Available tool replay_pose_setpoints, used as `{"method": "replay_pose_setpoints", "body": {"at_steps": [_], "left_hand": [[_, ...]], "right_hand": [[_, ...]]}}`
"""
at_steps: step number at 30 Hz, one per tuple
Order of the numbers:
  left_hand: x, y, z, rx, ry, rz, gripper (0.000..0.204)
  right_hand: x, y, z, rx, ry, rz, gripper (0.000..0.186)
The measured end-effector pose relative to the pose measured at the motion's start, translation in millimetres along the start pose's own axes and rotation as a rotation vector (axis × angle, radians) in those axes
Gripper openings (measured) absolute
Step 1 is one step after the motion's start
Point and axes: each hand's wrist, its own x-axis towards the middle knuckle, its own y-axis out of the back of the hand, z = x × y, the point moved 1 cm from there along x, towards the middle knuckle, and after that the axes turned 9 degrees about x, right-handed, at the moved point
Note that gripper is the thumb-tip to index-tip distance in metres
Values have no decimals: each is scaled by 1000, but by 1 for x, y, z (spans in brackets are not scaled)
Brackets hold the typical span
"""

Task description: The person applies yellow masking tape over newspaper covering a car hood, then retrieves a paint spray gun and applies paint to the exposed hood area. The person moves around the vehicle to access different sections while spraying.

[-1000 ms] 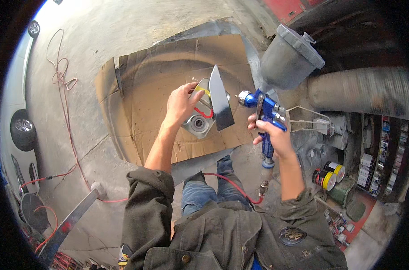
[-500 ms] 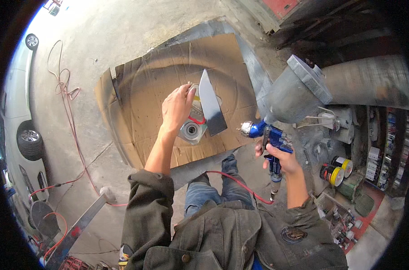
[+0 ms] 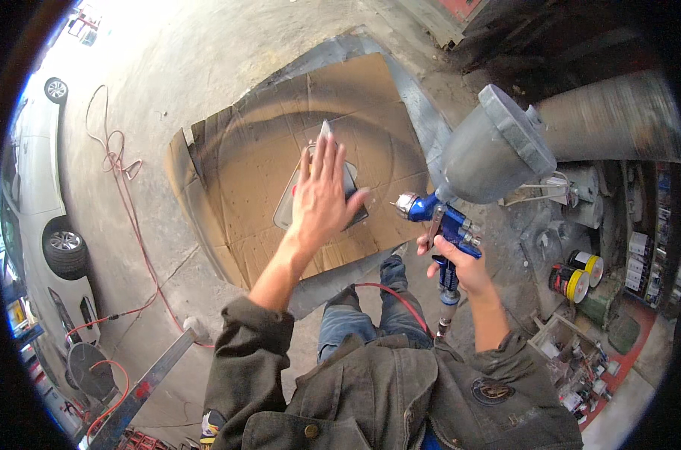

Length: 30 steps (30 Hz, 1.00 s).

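Observation:
My left hand (image 3: 324, 187) is open, its fingers stretched and thumb apart, over a pointed grey panel (image 3: 326, 128). Most of the panel is covered by the hand; its light tip and a dark lower end show past the fingers. Whether the palm touches it, I cannot tell. Under them is a clear-edged part that looks like a vehicle lamp (image 3: 283, 213), mostly hidden. My right hand (image 3: 466, 266) is wrapped around the handle of a blue spray gun (image 3: 451, 223). A large grey cup (image 3: 481, 154) sits on top of the gun, and its nozzle points left.
A paint-dusted cardboard sheet (image 3: 243, 165) lies on the concrete floor. A red air hose (image 3: 397, 291) runs near my legs; another hose (image 3: 130, 225) trails at left beside a parked car (image 3: 40, 165). Paint cans (image 3: 569, 282) and a parts crate (image 3: 569, 352) stand at right.
My left hand has opened from a pinch and moved right, over the pointed panel, covering most of it. The spray gun stays in my right hand, shifted slightly.

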Motion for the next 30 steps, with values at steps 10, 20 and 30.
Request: {"method": "replay_pose_setpoints", "body": {"at_steps": [10,20,30], "left_hand": [[-58,17,28,-62,-92,-162,93],[50,-20,-15,99,91,26,93],[-59,13,50,-45,-22,-77,86]], "right_hand": [[-4,5,0,39,1,-10,26],[-20,6,0,20,11,-15,27],[-20,-1,-43,-2,258,12,25]]}}
